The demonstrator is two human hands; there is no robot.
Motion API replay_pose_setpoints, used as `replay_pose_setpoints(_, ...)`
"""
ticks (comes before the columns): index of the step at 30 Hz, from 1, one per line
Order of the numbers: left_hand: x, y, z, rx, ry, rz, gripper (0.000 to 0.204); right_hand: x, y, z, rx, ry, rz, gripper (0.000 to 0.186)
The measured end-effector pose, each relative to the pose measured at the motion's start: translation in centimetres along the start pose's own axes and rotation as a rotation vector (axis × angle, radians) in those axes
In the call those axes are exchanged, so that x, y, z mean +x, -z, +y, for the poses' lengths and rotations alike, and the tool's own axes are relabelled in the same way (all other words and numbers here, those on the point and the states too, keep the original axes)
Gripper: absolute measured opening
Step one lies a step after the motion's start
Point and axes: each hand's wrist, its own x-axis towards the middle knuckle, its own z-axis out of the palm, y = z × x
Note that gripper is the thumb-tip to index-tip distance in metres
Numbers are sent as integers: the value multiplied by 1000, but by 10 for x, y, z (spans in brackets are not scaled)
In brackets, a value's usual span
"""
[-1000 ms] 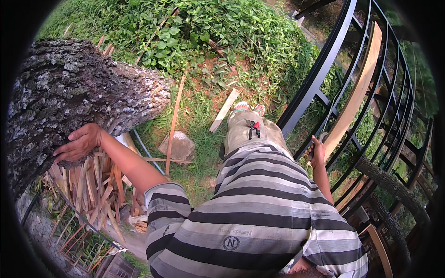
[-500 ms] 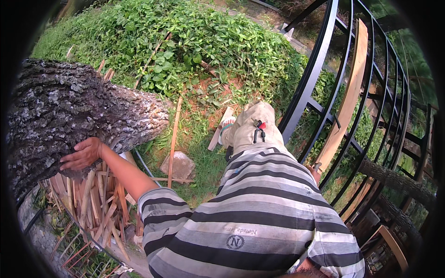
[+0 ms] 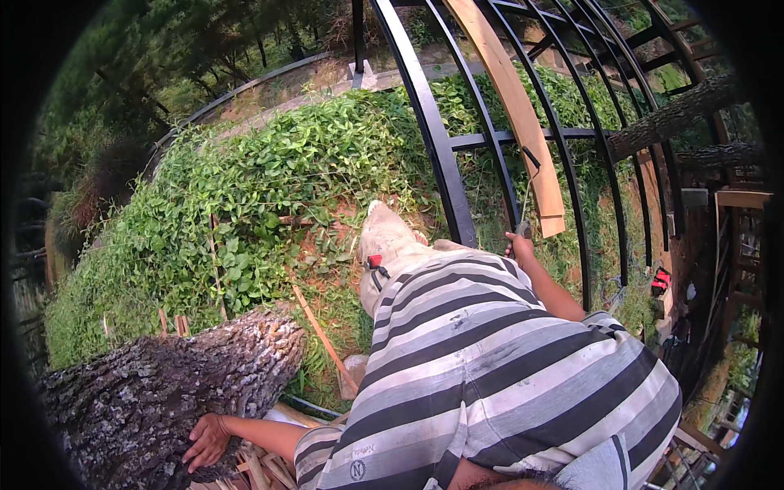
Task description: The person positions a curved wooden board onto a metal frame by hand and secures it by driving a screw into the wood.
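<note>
My left hand [image 3: 210, 441] rests on the rough bark of a thick tree trunk [image 3: 171, 392] at the lower left, fingers spread and holding nothing. On the right, my right hand [image 3: 521, 245] is closed around the grey grip of what looks like a hammer [image 3: 532, 157]. Its thin shaft runs up to a dark head in front of a long, pale wooden plank [image 3: 510, 98]. That plank lies along the black metal bars of a frame [image 3: 437, 139]. Whether the hammer head touches the wood I cannot tell.
Leafy green plants [image 3: 269, 180] cover the ground ahead. A narrow wood strip [image 3: 325, 336] lies by the trunk, and split wood pieces [image 3: 261, 469] are piled below it. Branches [image 3: 678, 118] cross the frame at the right. A red and black object [image 3: 661, 282] sits farther right.
The view has swung toward the right, so trunk and frame appear shifted left. My left hand stays on the bark. My right hand, mostly hidden before, now shows clearly around the grip.
</note>
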Motion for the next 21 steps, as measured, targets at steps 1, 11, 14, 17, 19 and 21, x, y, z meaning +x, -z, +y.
replay_pose_setpoints(1, 3, 0, 0, -4, -1, 14, 59, 2, -3, 4, -31, 11, 1, 25)
replay_pose_setpoints(11, 12, 24, 20, -56, 12, 18, 61, 22, -13, 13, -104, -50, 41, 26)
replay_pose_setpoints(14, 6, 24, 27, -63, 71, -104, 60, 26, -27, 5, -29, -84, 34, 25)
replay_pose_setpoints(17, -5, 18, 35, -42, 140, -300, 59, 21, -51, -19, 39, -165, 39, 24)
replay_pose_setpoints(19, -40, 16, 52, -49, 180, -467, 60, 26, -49, -31, 69, -189, 60, 26)
replay_pose_setpoints(21, -91, 19, 79, -47, 245, -622, 61, 28, -69, -45, 107, -166, 89, 26)
